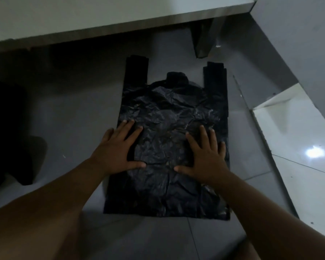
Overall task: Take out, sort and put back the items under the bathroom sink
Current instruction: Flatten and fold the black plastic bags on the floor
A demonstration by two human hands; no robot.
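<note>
A crinkly black plastic bag with two handle loops lay flat on the grey tiled floor, in front of the white counter edge. Its handles pointed away from the person. The left hand pressed down on the left side of the bag, with fingers straight and spread wide. The right hand pressed down on the right side the same way, palm flat. Neither hand pinched anything. A dark shape sat on the floor far to the left; it was too dim to tell what it was.
</note>
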